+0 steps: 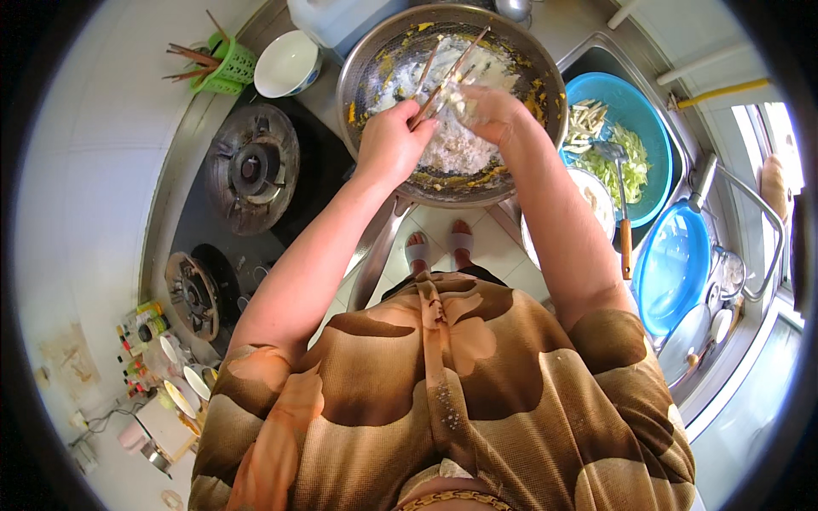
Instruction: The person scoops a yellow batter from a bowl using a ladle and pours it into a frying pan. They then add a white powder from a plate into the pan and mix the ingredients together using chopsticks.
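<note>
A large metal wok point(346, 83) lies before me, holding a heap of white flour point(455, 152). Yellow bits of food stick around its inner wall. Over the near part of the wok, my left hand point(391, 142) grips a pair of wooden chopsticks point(461, 59), their tips pointing up and away from me. My right hand point(497, 116) is above the flour, close to the chopsticks, its fingers blurred and coated in white. Pale floury clumps point(455, 99) show at those fingers; whether they are gripped or only stuck on, I cannot tell.
Right, a blue basin point(664, 144) in the sink holds cut vegetables point(623, 160); a wooden-handled spatula point(620, 185) rests across it. A white bowl point(597, 191) sits partly under my right forearm. Left are gas burners point(252, 169), an empty bowl point(287, 64) and a green chopstick holder point(236, 67).
</note>
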Demonstrator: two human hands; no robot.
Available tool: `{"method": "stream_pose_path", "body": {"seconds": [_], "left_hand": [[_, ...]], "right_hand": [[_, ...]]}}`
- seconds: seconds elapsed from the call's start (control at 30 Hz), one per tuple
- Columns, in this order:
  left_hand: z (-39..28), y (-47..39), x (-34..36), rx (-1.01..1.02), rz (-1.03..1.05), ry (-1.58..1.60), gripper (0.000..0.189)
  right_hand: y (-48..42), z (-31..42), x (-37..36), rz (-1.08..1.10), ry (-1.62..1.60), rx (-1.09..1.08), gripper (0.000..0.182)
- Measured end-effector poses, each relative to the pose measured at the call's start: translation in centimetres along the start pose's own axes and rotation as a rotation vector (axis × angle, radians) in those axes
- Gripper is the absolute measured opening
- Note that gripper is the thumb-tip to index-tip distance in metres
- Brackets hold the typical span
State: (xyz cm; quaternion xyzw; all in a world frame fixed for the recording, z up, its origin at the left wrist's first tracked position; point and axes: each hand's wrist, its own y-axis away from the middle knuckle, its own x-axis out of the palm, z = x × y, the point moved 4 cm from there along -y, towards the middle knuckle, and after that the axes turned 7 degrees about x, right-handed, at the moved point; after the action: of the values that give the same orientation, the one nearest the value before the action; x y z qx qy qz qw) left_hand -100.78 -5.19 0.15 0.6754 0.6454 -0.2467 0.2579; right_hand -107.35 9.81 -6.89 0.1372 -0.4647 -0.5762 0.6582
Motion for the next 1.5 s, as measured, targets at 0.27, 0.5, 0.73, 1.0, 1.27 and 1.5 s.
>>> {"method": "stream_pose_path", "body": {"seconds": [0.27,0.5,0.73,1.0,1.27,1.5], "left_hand": [[0.8,0.7,-0.4,-0.008,-0.013,0.001,0.027],[-0.1,1.8,-1.9,0.029,0.066,-0.082,0.024],[1.0,2.1,-2.5,-0.320,0.176,0.609,0.021],[1.4,1.8,-2.2,-0.480,0.277,1.089,0.017],[1.8,0.9,-0.2,-0.418,0.277,1.146,0.017],[0.7,0.7,1.1,-0.367,0.300,1.005,0.022]], "right_hand": [[1.2,-1.4,1.5,-0.039,0.131,0.112,0.031],[-0.5,2.4,-0.1,-0.248,-0.223,0.018,0.027],[-1.0,3.1,-1.4,-0.357,1.204,-0.202,0.063],[1.1,-1.9,1.4,-0.067,1.773,-0.276,0.058],[-1.7,-1.8,-1.9,-0.013,0.066,-0.037,0.031],[0.9,-2.5,2.1,0.162,-0.007,0.091,0.014]]}}
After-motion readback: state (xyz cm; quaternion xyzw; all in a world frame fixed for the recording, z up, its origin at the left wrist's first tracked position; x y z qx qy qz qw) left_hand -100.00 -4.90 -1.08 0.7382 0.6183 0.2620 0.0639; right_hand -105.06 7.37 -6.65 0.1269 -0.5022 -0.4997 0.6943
